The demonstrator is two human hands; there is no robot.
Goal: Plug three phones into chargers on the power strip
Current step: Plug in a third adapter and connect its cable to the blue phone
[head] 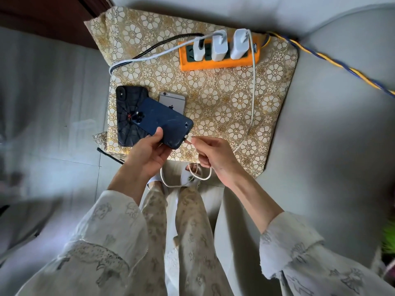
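Observation:
My left hand holds a dark blue phone back-up above the table's front left. My right hand pinches the plug of a white cable right at that phone's bottom port. The cable runs up to the rightmost of three white chargers in the orange power strip at the back. A black phone in a spider-web case and a silver phone lie face down under and beside the blue one.
A small table with a gold floral cloth carries everything. A black cable and a second white cable trail off its left edge. The strip's blue-yellow cord runs off right. Grey floor surrounds the table.

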